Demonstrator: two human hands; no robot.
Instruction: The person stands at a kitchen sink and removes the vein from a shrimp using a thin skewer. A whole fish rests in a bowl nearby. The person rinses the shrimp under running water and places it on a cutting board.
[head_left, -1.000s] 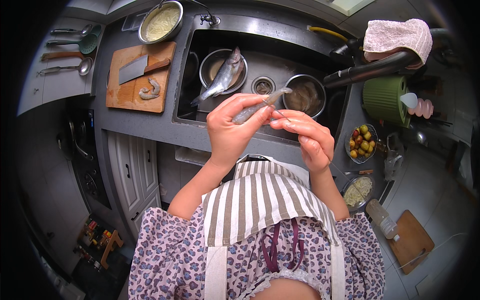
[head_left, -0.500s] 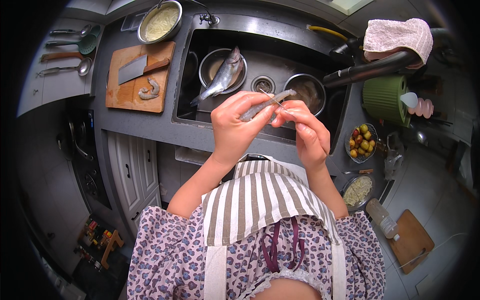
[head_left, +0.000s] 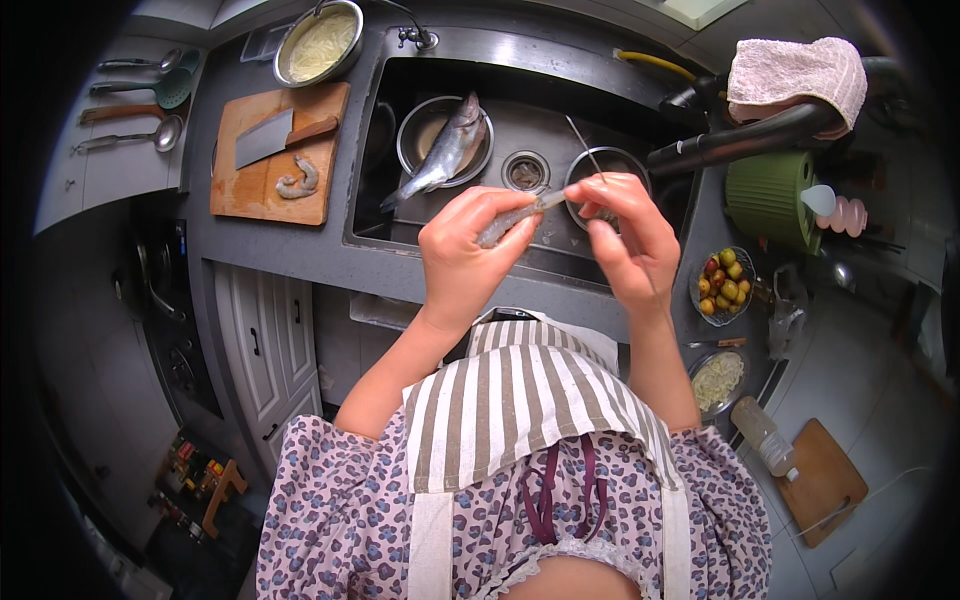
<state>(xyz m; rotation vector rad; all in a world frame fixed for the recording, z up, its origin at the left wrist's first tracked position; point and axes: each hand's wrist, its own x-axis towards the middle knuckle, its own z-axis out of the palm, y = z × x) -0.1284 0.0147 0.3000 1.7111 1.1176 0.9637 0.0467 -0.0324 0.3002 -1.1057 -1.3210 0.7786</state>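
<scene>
Over the sink [head_left: 532, 126], my left hand [head_left: 460, 260] grips a grey raw shrimp [head_left: 505, 223] lengthwise, its tip poking past my fingers. My right hand [head_left: 635, 250] is closed around a long thin skewer [head_left: 585, 145], whose point rises above the fingers, clear of the shrimp; my right fingertips are beside the shrimp's tip. In the sink, a whole silvery fish [head_left: 447, 145] rests on a metal bowl [head_left: 408, 128]. Another metal bowl [head_left: 625, 160] at right is partly hidden by my right hand.
Left of the sink are a wooden board [head_left: 240, 200] with a cleaver [head_left: 262, 138] and shrimps [head_left: 300, 180], plus a bowl of pale shreds [head_left: 320, 45]. At right are a fruit bowl [head_left: 725, 285], green container [head_left: 765, 200], towel [head_left: 790, 75] and dish of shreds [head_left: 718, 380].
The skewer, earlier across the shrimp, now points higher and away from it. My right hand has shifted slightly rightward and its thumb is further from the shrimp.
</scene>
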